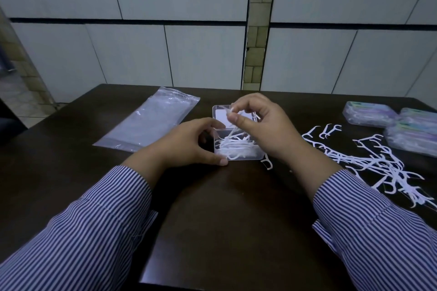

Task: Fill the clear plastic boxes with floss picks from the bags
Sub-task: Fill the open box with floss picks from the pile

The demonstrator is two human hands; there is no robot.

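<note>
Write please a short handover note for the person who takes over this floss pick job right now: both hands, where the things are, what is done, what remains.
Left hand: steadies the open clear box at its left wall.
Right hand: pinches a few floss picks above the box.
Box: partly filled, lid open at the back.
Loose picks: spread on the table at right; one lies just outside the box's right corner.
Done: three closed boxes stacked far right.
Bag at left looks empty.
Left: finish this box, close it, clear the loose picks.
</note>
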